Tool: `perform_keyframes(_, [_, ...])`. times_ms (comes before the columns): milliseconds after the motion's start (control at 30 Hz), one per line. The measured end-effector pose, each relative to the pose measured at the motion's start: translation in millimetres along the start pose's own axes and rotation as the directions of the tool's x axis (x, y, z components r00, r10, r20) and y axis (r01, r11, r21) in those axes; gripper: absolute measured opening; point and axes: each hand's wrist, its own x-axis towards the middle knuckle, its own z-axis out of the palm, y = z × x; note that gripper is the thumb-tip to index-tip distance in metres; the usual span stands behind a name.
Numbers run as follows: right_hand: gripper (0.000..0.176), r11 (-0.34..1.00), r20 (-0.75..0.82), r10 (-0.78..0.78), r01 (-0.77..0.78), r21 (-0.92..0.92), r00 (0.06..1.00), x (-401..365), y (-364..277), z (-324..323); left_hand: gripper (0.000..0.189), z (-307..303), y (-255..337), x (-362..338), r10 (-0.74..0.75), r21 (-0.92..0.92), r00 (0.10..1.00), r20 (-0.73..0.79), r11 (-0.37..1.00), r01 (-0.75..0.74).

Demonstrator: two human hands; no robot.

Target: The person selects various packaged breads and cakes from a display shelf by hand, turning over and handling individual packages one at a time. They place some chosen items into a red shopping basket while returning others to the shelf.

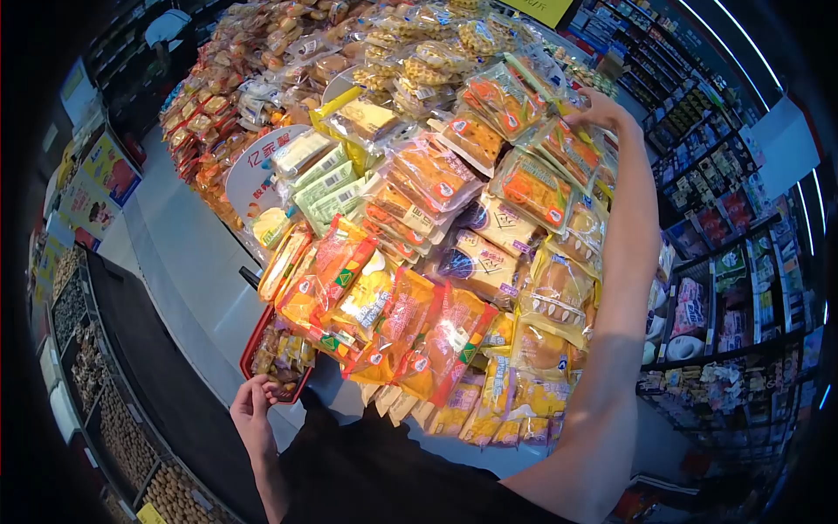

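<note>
My right arm stretches far along the right side of a heap of bagged bread and cakes. At its end, my right hand (602,112) has its fingers bent around the upper edge of a clear-wrapped bread pack (572,150) with an orange filling. Beside it lie similar packs (534,185) with green and orange labels. Low on the left, my left hand (253,409) has its fingers curled together, with nothing visible in them. Just above it is a red shopping basket (255,345) holding small yellow-wrapped snacks (284,356).
Red-and-yellow bread bags (410,327) and purple-labelled packs (478,262) cover the near side of the heap. A white round sign (253,179) stands among the goods. Bulk bins of nuts (127,437) run along the left; stocked shelves (724,288) line the right.
</note>
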Motion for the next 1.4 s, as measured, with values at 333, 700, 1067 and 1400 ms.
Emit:
perform_keyframes(333, [0.072,0.997,-0.050,-0.030,0.033,0.072,0.998,-35,-13,-1,0.027,-40,-7,25,-0.019,0.017,0.999,-0.044,1.000,0.020])
perform_keyframes(700, [0.043,0.839,-0.204,-0.532,0.545,0.006,0.822,-216,-268,-23,0.027,-188,-76,103,-0.100,0.088,0.971,-0.215,0.989,0.121])
perform_keyframes(1067, [0.056,0.709,0.568,-0.611,0.061,0.703,0.551,-370,-598,353,0.023,-393,-241,178,-0.664,0.178,0.741,-0.105,0.720,0.671])
perform_keyframes(1400, [0.095,0.911,0.680,0.132,-0.358,0.204,0.721,-303,-659,752,0.024,-454,-290,140,-0.739,0.078,0.637,-0.220,0.638,0.766])
